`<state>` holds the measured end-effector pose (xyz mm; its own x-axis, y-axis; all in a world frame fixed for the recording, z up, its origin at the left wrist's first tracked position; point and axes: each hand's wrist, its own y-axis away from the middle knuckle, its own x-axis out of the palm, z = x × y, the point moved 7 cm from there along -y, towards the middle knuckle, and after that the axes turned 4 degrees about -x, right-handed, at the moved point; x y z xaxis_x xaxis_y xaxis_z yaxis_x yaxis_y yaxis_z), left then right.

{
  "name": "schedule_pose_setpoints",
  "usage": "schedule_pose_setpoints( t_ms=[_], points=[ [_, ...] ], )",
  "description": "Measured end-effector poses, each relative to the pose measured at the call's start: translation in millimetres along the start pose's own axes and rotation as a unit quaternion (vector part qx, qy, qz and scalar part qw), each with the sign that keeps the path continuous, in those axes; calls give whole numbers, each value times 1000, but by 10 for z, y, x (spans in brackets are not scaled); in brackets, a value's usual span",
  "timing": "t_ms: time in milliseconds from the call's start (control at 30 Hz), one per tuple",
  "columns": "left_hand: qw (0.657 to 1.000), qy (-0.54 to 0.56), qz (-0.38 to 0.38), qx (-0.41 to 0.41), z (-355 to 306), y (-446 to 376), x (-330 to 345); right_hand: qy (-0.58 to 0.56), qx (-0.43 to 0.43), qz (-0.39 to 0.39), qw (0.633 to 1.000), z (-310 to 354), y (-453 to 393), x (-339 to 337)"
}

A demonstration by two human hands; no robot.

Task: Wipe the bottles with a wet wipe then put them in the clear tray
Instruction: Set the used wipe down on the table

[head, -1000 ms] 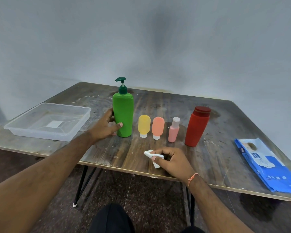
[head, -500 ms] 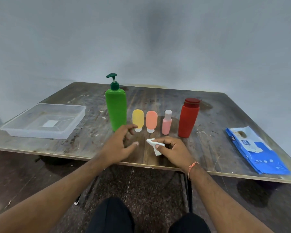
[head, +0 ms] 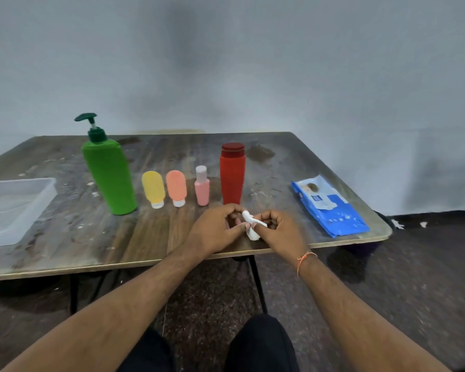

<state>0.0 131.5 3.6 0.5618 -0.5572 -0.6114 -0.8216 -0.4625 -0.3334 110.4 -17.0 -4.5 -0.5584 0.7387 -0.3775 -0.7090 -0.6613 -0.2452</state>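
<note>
Several bottles stand in a row on the wooden table (head: 73,232): a tall green pump bottle (head: 110,181), a small yellow one (head: 153,187), an orange one (head: 176,186), a pink one (head: 202,187) and a red one (head: 232,175). In front of the red bottle both my hands meet over the table's near edge. My left hand (head: 216,232) and my right hand (head: 277,232) each pinch a crumpled white wet wipe (head: 250,224) between them. The clear tray (head: 14,208) sits at the far left, partly cut off by the frame.
A blue wet-wipe pack (head: 329,208) lies flat near the table's right corner. The table's front edge runs just under my wrists. Dark floor and black table legs (head: 258,283) show below, with my knees at the bottom of the view.
My left hand let go of the green pump bottle and moved right to join my right hand on the wipe. The view has swung right, so the tray is now partly out of frame.
</note>
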Motion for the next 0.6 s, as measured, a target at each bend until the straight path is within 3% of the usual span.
schedule_pose_setpoints(
  t_ms=[233,433,600],
  points=[
    [999,-40,13,-8,-254,-329,472,148,30,-100,984,-104,49,-594],
    [995,-82,47,38,-429,-428,662,154,59,-162,973,-241,112,-714],
    [1000,-1,26,12,-358,-397,589,173,48,-203,963,-151,234,-714]
  ],
)
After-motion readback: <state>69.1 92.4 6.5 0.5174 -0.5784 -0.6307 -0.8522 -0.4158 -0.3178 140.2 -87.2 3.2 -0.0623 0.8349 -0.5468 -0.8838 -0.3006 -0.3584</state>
